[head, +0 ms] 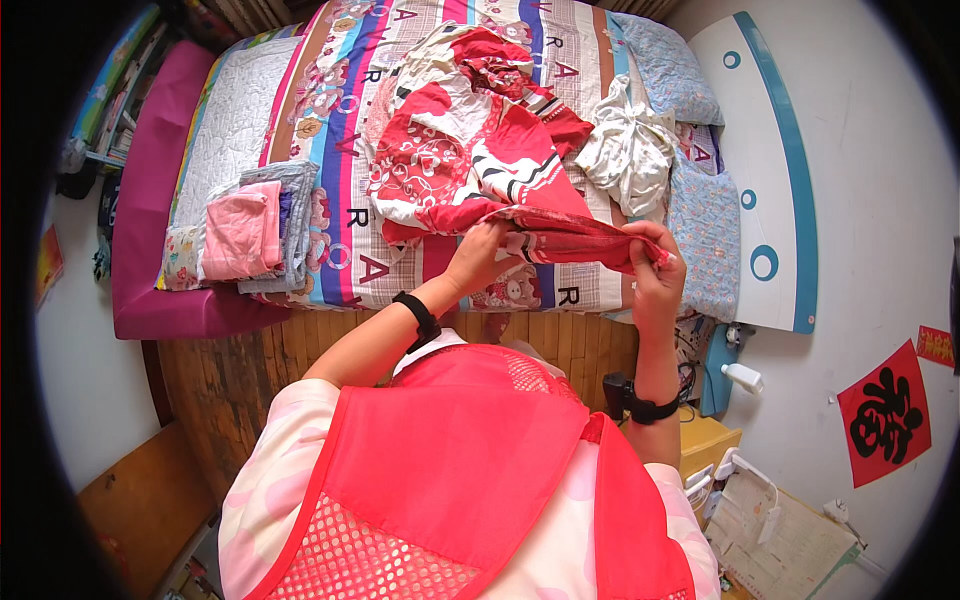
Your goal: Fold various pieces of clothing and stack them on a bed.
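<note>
A large red, white and black patterned cloth (pixel 442 157) lies crumpled on the bed. My right hand (pixel 660 270) pinches the end of a narrow red stretch of it, pulled out to the right along the bed's near side. On the same stretch, farther left, my left hand (pixel 484 255) grips the edge, its fingers partly hidden by the fabric. Right of the red cloth rests a bunched white cloth (pixel 634 150) with a small print. A folded pink cloth (pixel 238 232) tops a stack of folded fabrics at the bed's left.
The bed is covered by a striped sheet (pixel 337 202) with letters. Two blue floral pillows (pixel 705 232) lie against the white headboard (pixel 765 172). A purple padded footboard (pixel 157 202) bounds the left side. Wooden floor (pixel 330 330) shows in front, and a yellow cabinet (pixel 712 435) stands at the lower right.
</note>
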A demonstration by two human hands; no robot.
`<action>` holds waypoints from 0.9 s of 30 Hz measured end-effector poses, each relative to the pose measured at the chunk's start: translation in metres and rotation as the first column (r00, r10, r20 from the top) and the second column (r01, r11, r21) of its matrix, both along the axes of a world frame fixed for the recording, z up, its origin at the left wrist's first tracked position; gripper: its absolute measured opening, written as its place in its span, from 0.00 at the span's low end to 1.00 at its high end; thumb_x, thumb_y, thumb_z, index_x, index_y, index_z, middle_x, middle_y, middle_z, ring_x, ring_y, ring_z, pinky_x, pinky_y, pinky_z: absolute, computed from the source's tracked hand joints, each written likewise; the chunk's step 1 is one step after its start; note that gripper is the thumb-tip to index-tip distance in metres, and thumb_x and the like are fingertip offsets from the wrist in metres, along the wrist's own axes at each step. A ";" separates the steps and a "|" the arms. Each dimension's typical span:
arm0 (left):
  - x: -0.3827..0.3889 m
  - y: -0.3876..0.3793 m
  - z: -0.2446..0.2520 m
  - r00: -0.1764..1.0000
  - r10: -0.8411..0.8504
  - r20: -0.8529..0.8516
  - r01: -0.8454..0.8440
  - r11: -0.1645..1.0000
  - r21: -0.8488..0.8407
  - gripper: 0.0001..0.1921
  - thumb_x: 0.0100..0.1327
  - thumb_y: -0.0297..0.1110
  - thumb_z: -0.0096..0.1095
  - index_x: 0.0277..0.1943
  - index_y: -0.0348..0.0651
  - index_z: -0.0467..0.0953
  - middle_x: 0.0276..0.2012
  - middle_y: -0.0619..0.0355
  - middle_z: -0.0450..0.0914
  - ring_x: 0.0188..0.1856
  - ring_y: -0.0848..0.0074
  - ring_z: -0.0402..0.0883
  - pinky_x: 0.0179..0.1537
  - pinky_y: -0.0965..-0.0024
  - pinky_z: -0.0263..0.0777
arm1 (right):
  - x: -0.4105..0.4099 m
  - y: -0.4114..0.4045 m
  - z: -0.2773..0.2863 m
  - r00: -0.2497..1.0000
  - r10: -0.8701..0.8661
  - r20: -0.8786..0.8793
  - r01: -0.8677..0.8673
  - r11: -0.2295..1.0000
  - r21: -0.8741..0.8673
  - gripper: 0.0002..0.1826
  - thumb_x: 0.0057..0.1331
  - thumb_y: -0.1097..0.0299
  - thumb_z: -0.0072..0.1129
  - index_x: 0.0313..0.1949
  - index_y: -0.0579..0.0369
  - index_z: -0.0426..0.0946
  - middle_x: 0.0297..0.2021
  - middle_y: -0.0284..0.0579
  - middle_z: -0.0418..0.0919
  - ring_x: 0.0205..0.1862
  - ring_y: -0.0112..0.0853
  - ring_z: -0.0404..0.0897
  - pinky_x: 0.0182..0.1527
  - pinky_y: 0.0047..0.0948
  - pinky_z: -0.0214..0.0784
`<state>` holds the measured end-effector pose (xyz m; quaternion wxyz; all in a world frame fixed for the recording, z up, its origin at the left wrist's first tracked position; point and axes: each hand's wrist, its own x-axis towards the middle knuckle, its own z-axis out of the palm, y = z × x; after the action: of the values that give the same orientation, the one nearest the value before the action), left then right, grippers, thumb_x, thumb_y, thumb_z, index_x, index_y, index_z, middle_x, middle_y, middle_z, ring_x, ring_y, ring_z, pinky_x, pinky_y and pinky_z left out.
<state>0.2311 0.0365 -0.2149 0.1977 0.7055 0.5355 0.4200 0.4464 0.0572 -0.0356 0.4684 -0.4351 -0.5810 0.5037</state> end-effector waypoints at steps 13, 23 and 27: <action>-0.023 -0.030 0.008 0.965 0.114 0.236 -0.106 0.993 -0.047 0.24 0.52 0.23 0.65 0.50 0.42 0.62 0.31 0.53 0.73 0.20 0.68 0.73 0.21 0.66 0.64 | 0.005 -0.001 -0.007 0.996 0.011 0.088 -0.014 1.000 0.026 0.06 0.68 0.77 0.49 0.42 0.60 0.74 0.35 0.34 0.77 0.34 0.18 0.75 0.36 0.16 0.68; -0.048 0.005 0.003 0.997 0.071 -0.007 -0.072 0.994 -0.083 0.15 0.46 0.20 0.60 0.41 0.37 0.75 0.38 0.49 0.77 0.43 0.57 0.73 0.43 0.62 0.68 | 0.005 -0.006 -0.003 0.972 0.087 0.217 -0.119 0.983 0.137 0.07 0.67 0.80 0.48 0.42 0.61 0.74 0.35 0.35 0.75 0.37 0.18 0.72 0.42 0.15 0.63; -0.049 0.002 0.035 0.985 0.170 0.005 -0.170 0.985 0.033 0.12 0.51 0.20 0.55 0.40 0.37 0.74 0.35 0.48 0.77 0.42 0.55 0.75 0.42 0.61 0.69 | 0.011 -0.005 0.000 0.932 0.044 0.359 -0.060 0.998 0.034 0.09 0.63 0.71 0.56 0.43 0.58 0.74 0.34 0.37 0.74 0.40 0.20 0.73 0.40 0.19 0.65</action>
<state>0.1823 0.0390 -0.1797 0.1501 0.6597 0.5866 0.4451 0.4572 0.0525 -0.0357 0.3509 -0.4933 -0.6789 0.4154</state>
